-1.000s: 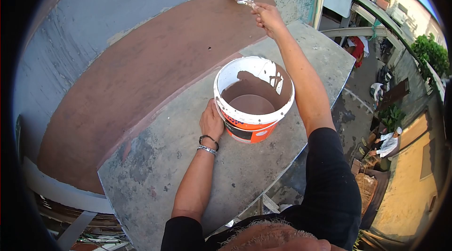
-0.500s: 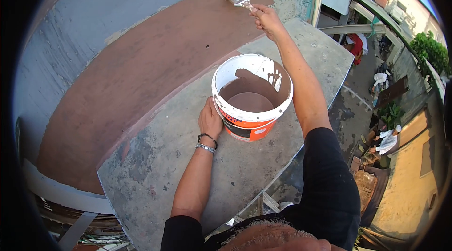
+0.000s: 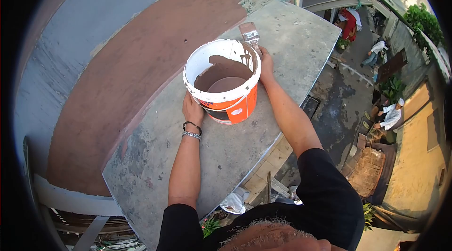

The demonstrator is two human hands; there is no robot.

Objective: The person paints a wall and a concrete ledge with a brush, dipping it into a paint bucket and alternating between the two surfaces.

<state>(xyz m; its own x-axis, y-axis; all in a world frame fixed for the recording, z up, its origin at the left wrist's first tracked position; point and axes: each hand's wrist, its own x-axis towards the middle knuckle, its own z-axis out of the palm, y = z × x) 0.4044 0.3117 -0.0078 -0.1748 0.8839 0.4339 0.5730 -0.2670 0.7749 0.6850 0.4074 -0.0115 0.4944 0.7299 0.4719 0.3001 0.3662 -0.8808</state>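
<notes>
In the head view, the big paint bucket [image 3: 240,107] sits on the gray surface [image 3: 301,34], next to the curved wall [image 3: 127,62]. It is white on the inside and at the rim, and orange on the outside. Wet brown paint [image 3: 227,84] lies in the bottom, and more brown is smeared up the inside.

The left hand [image 3: 192,109] is on the left side of the bucket, under the white rim. Its fingers bend around the side, but their tips are hidden, so I cannot tell how hard they press. Two bracelets [image 3: 191,130] are on that wrist.

The right hand [image 3: 266,66] is at the other side of the bucket. Its fingers are closed on the handle of the paintbrush [image 3: 250,35]. The brush head sticks out past the fingers, just beyond the far rim, over the gray surface. Its bristles are brown, and the metal band has paint spots. The rim and the bucket hide most of these fingers and the end of the handle. I cannot tell if they touch the bucket too.

The label is partly hidden and its words are too hard to read. Dark edges cut off the corners. Far down on the right, a person in a white top [image 3: 390,116] looks small.
</notes>
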